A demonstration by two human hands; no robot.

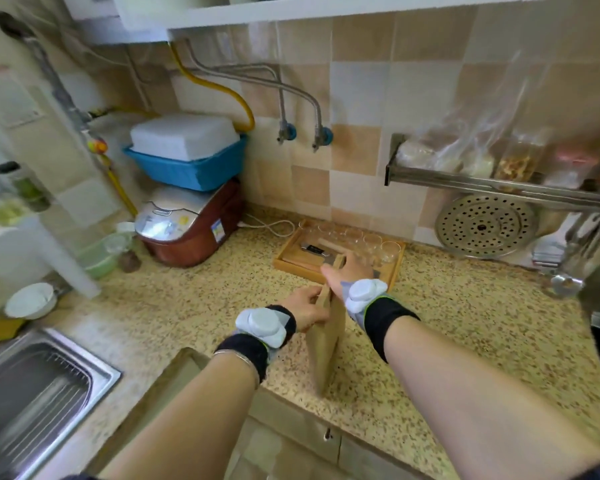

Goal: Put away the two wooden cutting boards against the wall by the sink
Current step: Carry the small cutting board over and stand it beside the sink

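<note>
Both hands held a board on edge.
Left hand and right hand pinched the board's top at centre, upright for carrying; sink lay at 8 o'clock; second board unclear.

Soft, even daylight fills the scene, with faint shadows. Motion blur smears the sink and left edge. Wide-angle distortion bends the borders.
</note>
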